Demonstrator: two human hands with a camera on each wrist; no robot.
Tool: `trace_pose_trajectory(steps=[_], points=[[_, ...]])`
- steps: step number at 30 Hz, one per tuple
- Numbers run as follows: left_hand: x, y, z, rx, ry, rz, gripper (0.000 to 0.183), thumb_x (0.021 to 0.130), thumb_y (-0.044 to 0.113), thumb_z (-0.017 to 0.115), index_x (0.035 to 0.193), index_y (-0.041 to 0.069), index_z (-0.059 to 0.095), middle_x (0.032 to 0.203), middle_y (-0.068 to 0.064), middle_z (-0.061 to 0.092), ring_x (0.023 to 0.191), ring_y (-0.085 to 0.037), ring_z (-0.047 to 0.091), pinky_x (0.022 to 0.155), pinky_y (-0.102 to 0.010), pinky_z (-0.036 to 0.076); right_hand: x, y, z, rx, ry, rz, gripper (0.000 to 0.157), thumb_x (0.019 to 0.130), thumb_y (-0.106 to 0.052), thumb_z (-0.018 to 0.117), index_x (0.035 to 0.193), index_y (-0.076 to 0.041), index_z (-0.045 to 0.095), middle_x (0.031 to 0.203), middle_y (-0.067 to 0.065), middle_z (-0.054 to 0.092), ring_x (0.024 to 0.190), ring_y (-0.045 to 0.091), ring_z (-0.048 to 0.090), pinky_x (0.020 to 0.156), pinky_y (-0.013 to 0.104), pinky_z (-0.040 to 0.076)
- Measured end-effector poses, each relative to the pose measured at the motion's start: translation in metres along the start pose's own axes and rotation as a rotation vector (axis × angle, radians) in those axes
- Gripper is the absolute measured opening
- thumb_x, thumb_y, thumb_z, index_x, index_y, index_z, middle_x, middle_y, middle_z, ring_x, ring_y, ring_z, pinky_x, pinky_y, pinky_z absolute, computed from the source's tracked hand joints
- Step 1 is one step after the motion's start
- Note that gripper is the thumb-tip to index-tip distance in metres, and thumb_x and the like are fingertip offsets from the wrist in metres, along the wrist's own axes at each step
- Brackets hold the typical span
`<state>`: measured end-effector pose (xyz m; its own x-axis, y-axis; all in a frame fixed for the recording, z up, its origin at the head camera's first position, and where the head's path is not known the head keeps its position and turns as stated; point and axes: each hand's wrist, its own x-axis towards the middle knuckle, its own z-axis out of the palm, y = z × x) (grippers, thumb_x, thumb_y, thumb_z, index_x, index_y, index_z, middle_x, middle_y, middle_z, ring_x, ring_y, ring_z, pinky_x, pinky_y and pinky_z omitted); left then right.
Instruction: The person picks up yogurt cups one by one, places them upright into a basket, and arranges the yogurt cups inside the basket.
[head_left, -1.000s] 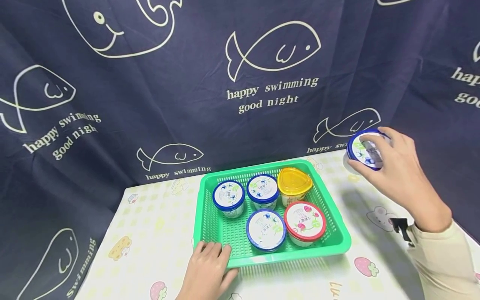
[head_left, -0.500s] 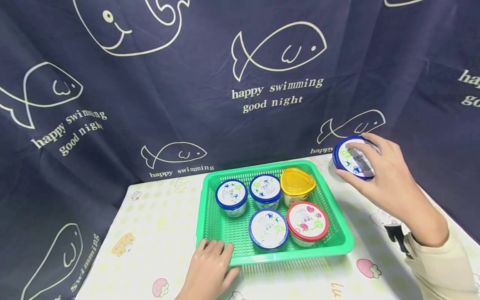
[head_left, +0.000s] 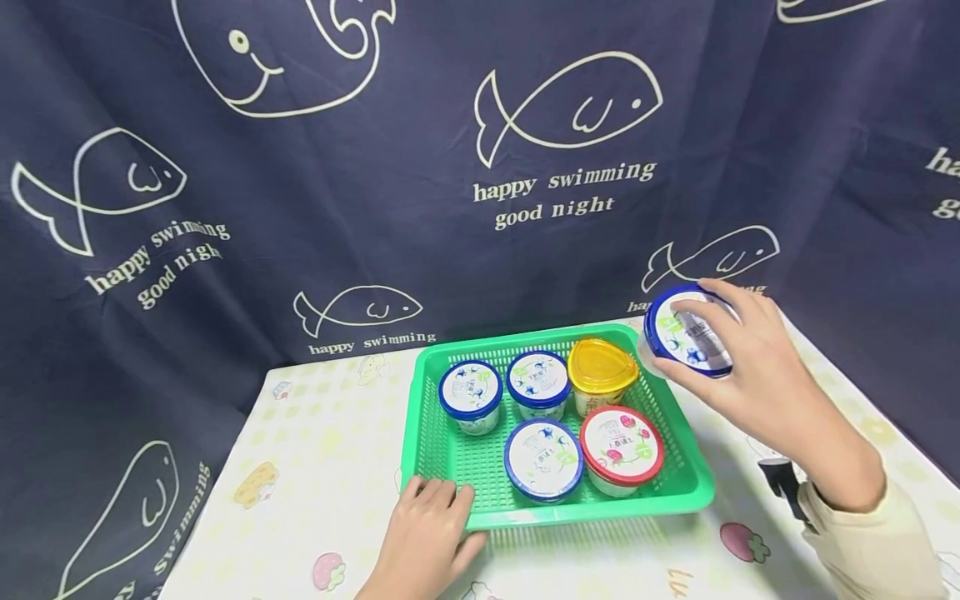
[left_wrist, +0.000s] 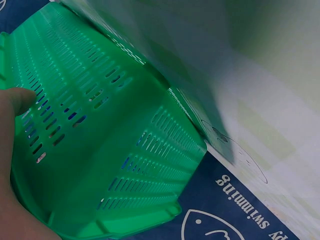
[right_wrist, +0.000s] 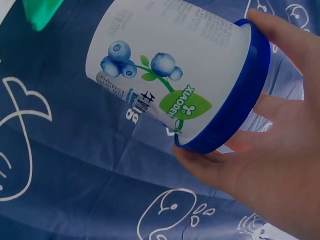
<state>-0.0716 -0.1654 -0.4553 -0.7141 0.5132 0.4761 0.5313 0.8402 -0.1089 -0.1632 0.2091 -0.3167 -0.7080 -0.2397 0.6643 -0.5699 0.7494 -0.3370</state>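
Observation:
My right hand (head_left: 757, 375) grips a blue-lidded blueberry yogurt cup (right_wrist: 165, 65) by its lid, fingers and thumb round the rim. The cup is tilted and held up at the basket's back right corner. My left hand (head_left: 431, 537) holds the front left corner of a green plastic basket (head_left: 592, 518), its thumb on the outside wall in the left wrist view. Inside the basket stand three blue-lidded cups, one at the back left (head_left: 471, 390), a second cup (head_left: 538, 379) beside it and a third cup (head_left: 543, 460) in front. A red-lidded cup (head_left: 622, 446) and a yellow-lidded cup (head_left: 602, 367) fill the right side.
The basket stands on a table with a pale checked cloth (head_left: 300, 467) printed with small cartoons. A dark blue curtain (head_left: 375, 192) with white fish drawings hangs right behind the table's back edge.
My right hand has carried the blueberry yogurt cup left and slightly down, closer to the basket. The left hand keeps its hold on the basket corner. The head view has shifted a little.

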Motion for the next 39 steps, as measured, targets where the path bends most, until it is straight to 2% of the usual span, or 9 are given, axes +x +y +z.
trace_pose_trajectory(steps=[6,12,21,31,34,39], points=[[0.000,0.000,0.002,-0.023,0.027,-0.001,0.030,0.076,0.042,0.072,0.083,0.015,0.060,0.068,0.004,0.052,0.067,-0.016,0.056,0.072,-0.035,0.039,0.003,-0.009,0.006,0.009,-0.051,-0.005,0.065,0.065,-0.026,0.090,0.123,-0.010,0.064,0.144,0.023,0.045,0.132,0.046,0.036,0.093,0.068,0.035],[0.000,0.000,0.002,-0.012,0.017,-0.001,0.031,0.076,0.041,0.074,0.086,0.015,0.061,0.070,0.004,0.054,0.068,-0.017,0.056,0.072,-0.035,0.039,0.009,-0.019,0.013,0.024,-0.091,-0.070,0.066,0.065,-0.025,0.090,0.125,-0.011,0.064,0.143,0.019,0.047,0.132,0.041,0.037,0.095,0.065,0.036],[0.000,0.000,0.001,0.012,-0.020,0.003,0.034,0.077,0.044,0.073,0.088,0.014,0.063,0.072,0.004,0.056,0.071,-0.017,0.057,0.074,-0.035,0.039,0.012,-0.032,0.019,0.012,-0.165,-0.113,0.064,0.069,-0.022,0.087,0.128,-0.014,0.062,0.145,0.017,0.043,0.133,0.038,0.035,0.089,0.064,0.046],[0.000,-0.002,0.003,0.012,0.008,0.013,0.035,0.074,0.045,0.075,0.087,0.014,0.064,0.068,0.005,0.051,0.065,-0.016,0.054,0.070,-0.035,0.038,0.016,-0.044,0.025,0.037,-0.206,-0.152,0.066,0.070,-0.028,0.087,0.129,-0.018,0.060,0.145,0.014,0.043,0.131,0.036,0.036,0.086,0.062,0.048],[0.000,-0.001,0.003,0.010,0.017,0.019,0.035,0.074,0.046,0.076,0.085,0.015,0.064,0.066,0.005,0.050,0.063,-0.016,0.054,0.068,-0.034,0.038,0.019,-0.049,0.029,0.040,-0.218,-0.172,0.066,0.071,-0.032,0.087,0.130,-0.019,0.060,0.146,0.013,0.043,0.132,0.035,0.036,0.089,0.063,0.048],[0.001,0.000,0.004,0.005,0.025,0.016,0.034,0.073,0.046,0.077,0.081,0.017,0.061,0.064,0.007,0.045,0.061,-0.015,0.052,0.067,-0.033,0.038,0.027,-0.059,0.037,0.063,-0.212,-0.261,0.063,0.073,-0.032,0.086,0.129,-0.019,0.060,0.145,0.014,0.044,0.133,0.034,0.038,0.098,0.060,0.043]])
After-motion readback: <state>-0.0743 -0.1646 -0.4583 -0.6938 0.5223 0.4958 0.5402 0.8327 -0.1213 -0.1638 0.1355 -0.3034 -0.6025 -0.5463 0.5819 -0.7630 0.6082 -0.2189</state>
